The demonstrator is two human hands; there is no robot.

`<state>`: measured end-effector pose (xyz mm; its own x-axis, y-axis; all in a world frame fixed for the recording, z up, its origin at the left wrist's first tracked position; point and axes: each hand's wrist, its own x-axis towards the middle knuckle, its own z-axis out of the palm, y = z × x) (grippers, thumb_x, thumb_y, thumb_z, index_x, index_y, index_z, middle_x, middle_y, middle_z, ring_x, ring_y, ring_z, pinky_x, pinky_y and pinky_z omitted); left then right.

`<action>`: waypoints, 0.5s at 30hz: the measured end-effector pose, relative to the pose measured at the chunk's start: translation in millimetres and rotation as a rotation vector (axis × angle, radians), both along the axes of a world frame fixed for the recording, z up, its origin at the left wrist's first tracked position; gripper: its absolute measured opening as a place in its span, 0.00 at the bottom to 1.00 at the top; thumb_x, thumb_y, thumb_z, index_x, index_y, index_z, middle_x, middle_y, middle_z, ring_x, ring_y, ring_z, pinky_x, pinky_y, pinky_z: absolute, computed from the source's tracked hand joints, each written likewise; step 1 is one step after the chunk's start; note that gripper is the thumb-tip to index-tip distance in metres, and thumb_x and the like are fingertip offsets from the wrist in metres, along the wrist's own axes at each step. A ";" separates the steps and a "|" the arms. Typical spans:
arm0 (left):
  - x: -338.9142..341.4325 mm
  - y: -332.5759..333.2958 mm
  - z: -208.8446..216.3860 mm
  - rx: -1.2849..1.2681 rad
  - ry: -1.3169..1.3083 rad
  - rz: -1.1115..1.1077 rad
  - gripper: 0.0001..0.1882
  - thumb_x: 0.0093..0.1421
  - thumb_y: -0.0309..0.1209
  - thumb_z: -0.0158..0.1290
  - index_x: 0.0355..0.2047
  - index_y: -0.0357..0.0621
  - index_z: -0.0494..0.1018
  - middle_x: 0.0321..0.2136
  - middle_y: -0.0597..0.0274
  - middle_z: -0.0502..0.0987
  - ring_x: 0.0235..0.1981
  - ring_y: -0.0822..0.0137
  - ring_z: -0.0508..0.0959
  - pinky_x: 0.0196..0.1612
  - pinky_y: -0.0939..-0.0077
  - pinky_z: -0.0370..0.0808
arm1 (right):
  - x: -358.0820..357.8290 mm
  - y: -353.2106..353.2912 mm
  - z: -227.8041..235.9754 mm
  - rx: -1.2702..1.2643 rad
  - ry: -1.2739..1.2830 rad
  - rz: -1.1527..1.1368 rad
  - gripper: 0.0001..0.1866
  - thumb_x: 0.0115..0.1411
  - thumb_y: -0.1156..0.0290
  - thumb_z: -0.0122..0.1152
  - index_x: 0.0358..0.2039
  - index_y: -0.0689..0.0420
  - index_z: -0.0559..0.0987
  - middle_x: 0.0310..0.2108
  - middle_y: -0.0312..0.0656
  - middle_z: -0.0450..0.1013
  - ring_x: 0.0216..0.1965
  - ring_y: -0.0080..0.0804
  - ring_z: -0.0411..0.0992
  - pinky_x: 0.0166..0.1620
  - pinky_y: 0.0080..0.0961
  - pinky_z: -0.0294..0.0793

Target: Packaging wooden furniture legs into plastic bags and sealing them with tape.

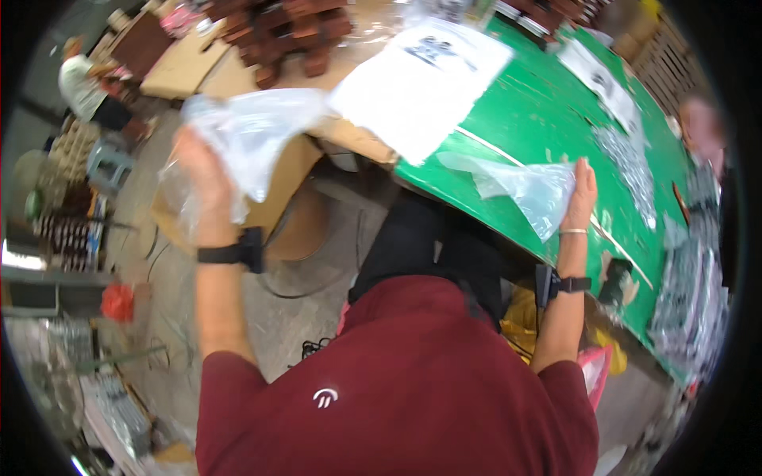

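Note:
My left hand [205, 176] is raised over the left side, blurred and partly covered by a crumpled clear plastic bag [258, 131] that it grips; its fingertips are hidden behind the film. Above the green tabletop, my right hand [583, 194] pinches a second translucent plastic bag [528, 190], whose loose end spreads left toward the middle. The hands are wide apart. Between them on the table lies a flat white plastic bag [421, 91] with dark print.
Stacks of reddish-brown wooden pieces [290, 36] stand at the far edge of the green table [508, 103]. Clear-wrapped packs [686, 293] pile up on the right. A cardboard box [278, 186] sits below my left hand. Two other people are at far left and far right.

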<state>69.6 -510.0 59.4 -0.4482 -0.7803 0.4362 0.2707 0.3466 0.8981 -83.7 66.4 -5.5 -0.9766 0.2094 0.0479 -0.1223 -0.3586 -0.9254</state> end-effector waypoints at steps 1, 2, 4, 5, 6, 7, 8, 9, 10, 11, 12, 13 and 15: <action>1.0 -18.3 11.0 -0.106 0.080 0.032 0.10 0.71 0.36 0.46 0.47 0.47 0.70 0.33 0.74 0.67 0.32 0.77 0.66 0.37 0.82 0.67 | -7.0 15.0 -14.2 0.017 -0.005 -0.053 0.08 0.68 0.65 0.58 0.38 0.56 0.78 0.34 0.33 0.74 0.36 0.18 0.72 0.42 0.18 0.72; 4.6 -55.7 13.8 -0.301 0.022 0.130 0.08 0.70 0.34 0.47 0.44 0.45 0.71 0.32 0.73 0.68 0.32 0.78 0.66 0.37 0.83 0.66 | -15.4 29.2 -23.2 0.229 0.044 -0.098 0.09 0.68 0.65 0.58 0.41 0.56 0.79 0.36 0.33 0.75 0.37 0.18 0.72 0.42 0.18 0.72; 11.0 -70.4 17.4 -0.558 -0.153 0.197 0.14 0.70 0.36 0.47 0.46 0.37 0.73 0.37 0.63 0.76 0.36 0.69 0.74 0.44 0.76 0.71 | -12.2 55.3 -25.6 0.460 0.081 -0.181 0.10 0.68 0.65 0.58 0.44 0.57 0.80 0.38 0.33 0.76 0.37 0.17 0.72 0.42 0.17 0.72; 6.0 -73.2 6.9 -0.665 -0.292 0.182 0.15 0.69 0.35 0.48 0.47 0.36 0.72 0.39 0.57 0.77 0.39 0.63 0.75 0.46 0.71 0.71 | -5.6 54.8 -24.1 0.393 0.059 -0.151 0.11 0.67 0.65 0.58 0.45 0.57 0.80 0.39 0.32 0.77 0.38 0.17 0.72 0.42 0.17 0.72; 4.1 -77.7 -7.2 -0.779 -0.433 0.174 0.15 0.68 0.34 0.49 0.48 0.35 0.72 0.42 0.51 0.79 0.42 0.56 0.77 0.48 0.66 0.72 | 1.9 52.9 -22.7 0.320 0.036 -0.112 0.13 0.67 0.66 0.59 0.47 0.58 0.80 0.40 0.31 0.77 0.38 0.16 0.72 0.42 0.17 0.72; 6.4 -98.1 -31.8 -0.830 -0.758 0.081 0.16 0.67 0.33 0.49 0.50 0.34 0.72 0.46 0.46 0.77 0.47 0.52 0.77 0.50 0.62 0.71 | 9.0 50.6 -18.1 0.324 0.034 -0.131 0.13 0.67 0.66 0.59 0.47 0.58 0.80 0.40 0.31 0.77 0.38 0.16 0.72 0.42 0.17 0.72; 14.8 -132.5 -67.5 -0.870 -1.088 -0.003 0.17 0.66 0.32 0.49 0.51 0.32 0.72 0.50 0.41 0.76 0.51 0.49 0.76 0.53 0.58 0.71 | 14.7 45.3 -11.2 0.217 -0.010 -0.065 0.12 0.67 0.66 0.59 0.47 0.57 0.81 0.39 0.30 0.77 0.38 0.15 0.72 0.41 0.16 0.72; 36.0 -183.0 -113.7 -0.876 -1.090 0.004 0.17 0.66 0.32 0.49 0.51 0.32 0.72 0.50 0.41 0.76 0.51 0.49 0.76 0.53 0.58 0.71 | 18.1 39.9 -4.7 0.102 -0.053 0.008 0.12 0.67 0.66 0.59 0.46 0.57 0.81 0.38 0.29 0.77 0.38 0.15 0.72 0.41 0.16 0.72; 49.5 -244.5 -136.7 -1.004 -1.457 -0.558 0.21 0.67 0.36 0.46 0.54 0.35 0.72 0.53 0.38 0.73 0.57 0.46 0.72 0.56 0.56 0.69 | 20.1 39.9 -5.3 0.056 -0.022 0.071 0.12 0.66 0.66 0.60 0.46 0.57 0.80 0.38 0.29 0.77 0.37 0.15 0.72 0.39 0.16 0.72; 30.0 -191.9 -143.8 -1.099 -1.295 -0.634 0.20 0.61 0.38 0.54 0.49 0.39 0.76 0.47 0.38 0.77 0.50 0.43 0.76 0.53 0.55 0.72 | 31.6 51.7 -3.6 0.099 -0.030 0.004 0.12 0.66 0.66 0.60 0.46 0.57 0.80 0.38 0.29 0.77 0.37 0.15 0.72 0.39 0.16 0.72; 7.0 -146.6 -119.4 -1.049 -1.345 -0.394 0.18 0.61 0.36 0.53 0.48 0.41 0.77 0.45 0.40 0.78 0.48 0.43 0.77 0.51 0.54 0.73 | 36.1 59.5 -1.9 0.114 -0.047 -0.009 0.12 0.66 0.66 0.59 0.46 0.58 0.80 0.38 0.29 0.77 0.37 0.15 0.72 0.39 0.16 0.72; -6.7 -107.0 -88.7 -0.984 -1.395 -0.141 0.16 0.61 0.34 0.52 0.47 0.44 0.78 0.44 0.41 0.79 0.47 0.42 0.78 0.50 0.54 0.74 | 40.5 63.3 -2.2 0.120 -0.067 -0.006 0.12 0.67 0.66 0.59 0.46 0.58 0.80 0.38 0.29 0.77 0.37 0.15 0.73 0.39 0.17 0.73; -32.9 -29.0 -13.8 -1.120 -1.472 0.090 0.14 0.62 0.31 0.52 0.47 0.47 0.78 0.43 0.45 0.80 0.44 0.44 0.79 0.46 0.54 0.76 | 48.5 63.9 5.7 0.115 -0.079 -0.014 0.13 0.67 0.66 0.59 0.48 0.58 0.80 0.40 0.30 0.78 0.37 0.16 0.73 0.40 0.17 0.74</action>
<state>36.6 -539.0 45.5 -0.8775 -0.4773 0.0464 -0.4712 0.8401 -0.2687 -35.2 130.4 0.2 -0.9753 0.2207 -0.0042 -0.0520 -0.2482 -0.9673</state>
